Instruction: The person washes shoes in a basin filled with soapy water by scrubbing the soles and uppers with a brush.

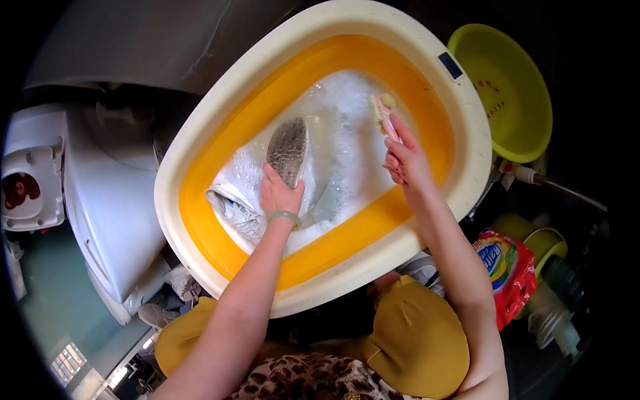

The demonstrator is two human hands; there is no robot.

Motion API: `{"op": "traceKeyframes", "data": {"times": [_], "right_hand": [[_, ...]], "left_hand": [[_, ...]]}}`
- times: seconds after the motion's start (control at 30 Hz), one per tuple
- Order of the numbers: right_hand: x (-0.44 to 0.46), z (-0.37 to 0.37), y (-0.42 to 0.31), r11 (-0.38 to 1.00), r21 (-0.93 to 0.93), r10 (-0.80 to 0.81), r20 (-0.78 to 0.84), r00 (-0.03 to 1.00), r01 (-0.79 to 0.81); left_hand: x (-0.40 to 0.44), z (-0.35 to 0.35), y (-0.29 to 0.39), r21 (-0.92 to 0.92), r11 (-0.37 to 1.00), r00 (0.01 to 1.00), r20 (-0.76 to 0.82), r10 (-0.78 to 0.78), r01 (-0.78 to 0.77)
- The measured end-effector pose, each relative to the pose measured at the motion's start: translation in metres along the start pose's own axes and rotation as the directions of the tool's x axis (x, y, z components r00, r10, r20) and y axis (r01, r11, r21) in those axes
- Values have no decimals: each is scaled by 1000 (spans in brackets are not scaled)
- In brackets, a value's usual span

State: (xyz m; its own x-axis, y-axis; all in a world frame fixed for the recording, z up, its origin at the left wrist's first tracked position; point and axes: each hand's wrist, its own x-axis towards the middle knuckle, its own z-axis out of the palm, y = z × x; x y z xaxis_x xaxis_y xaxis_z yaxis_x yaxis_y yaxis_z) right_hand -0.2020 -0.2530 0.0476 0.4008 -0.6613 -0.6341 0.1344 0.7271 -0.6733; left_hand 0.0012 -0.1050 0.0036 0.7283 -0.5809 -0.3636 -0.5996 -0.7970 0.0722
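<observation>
At the near edge, mustard-covered knees (420,333) are set against the tub (183,257), with a red packet (513,277) placed to the near right and a grey shoe (158,315) left on the floor to the near left. Inside the tub, at the near left, a white laced shoe (241,217) is partly surrounded by suds (353,127); its opening and laces are exposed, and it is held by neither hand. Just beyond it, the dark-soled shoe (288,150) is turned sole up and gripped at its near end by the left hand (279,195), the fingers closed along one side and the thumb pressed to the other. To the right, a pink brush (385,115) is gripped by the right hand (410,163), the fingers curled around the handle and the index finger laid along it; the bristles are held well apart from the sole. Wetting and lathering appear to be done, as suds are spread across much of the water. The sole is seen dark and mottled over its whole face; whether dirt is left there or the material is so coloured cannot be told. At the far right, a green basin (513,100) is placed beside the tub
</observation>
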Motion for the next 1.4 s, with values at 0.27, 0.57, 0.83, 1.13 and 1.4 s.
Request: {"op": "traceKeyframes", "data": {"times": [0.27,0.57,0.83,1.13,1.4], "right_hand": [[-3,6,3,1000,-13,13,-26,1000,-13],[3,1,0,996,7,-94,-2,996,94],[5,-1,1,996,-51,-72,5,997,72],[-6,1,-1,1000,-20,1,24,1000,-1],[10,-5,15,998,-61,-19,16,1000,20]], "left_hand": [[23,9,-8,71,997,997,67,39,-44],[-8,-84,-23,-254,918,947,-182,265,-306],[-5,-98,4,-219,935,929,-309,205,-279],[15,2,-6,4,991,990,-15,137,-137],[25,1,-3,-19,992,991,52,123,-122]]}}
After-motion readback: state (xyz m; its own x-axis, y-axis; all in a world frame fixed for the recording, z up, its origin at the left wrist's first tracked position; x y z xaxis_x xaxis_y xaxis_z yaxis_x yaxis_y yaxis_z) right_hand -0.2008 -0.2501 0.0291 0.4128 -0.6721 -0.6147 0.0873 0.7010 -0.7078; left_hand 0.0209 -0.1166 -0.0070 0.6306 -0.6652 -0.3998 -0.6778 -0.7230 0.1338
